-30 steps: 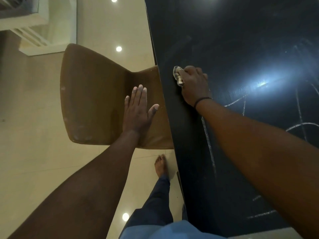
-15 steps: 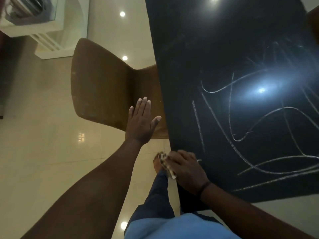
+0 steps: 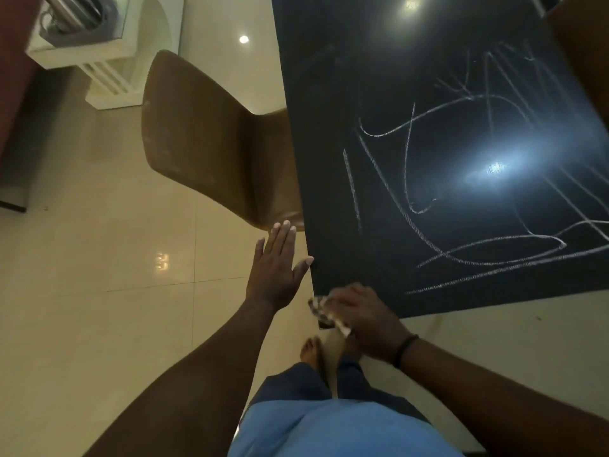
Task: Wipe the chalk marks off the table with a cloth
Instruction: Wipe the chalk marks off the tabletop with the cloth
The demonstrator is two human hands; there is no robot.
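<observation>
The right hand (image 3: 361, 319), gripping the cloth (image 3: 324, 314), has swept back to the table (image 3: 329, 159) corner, clearing the left edge while most chalk marks (image 3: 428, 206) remain; the left hand (image 3: 275, 268) hangs flat and empty

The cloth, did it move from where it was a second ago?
Yes. The right hand has dragged the cloth along the table edge, from beside the chair to the near corner.

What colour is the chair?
Brown. The chair shows best in the head view, beside the black table.
</observation>
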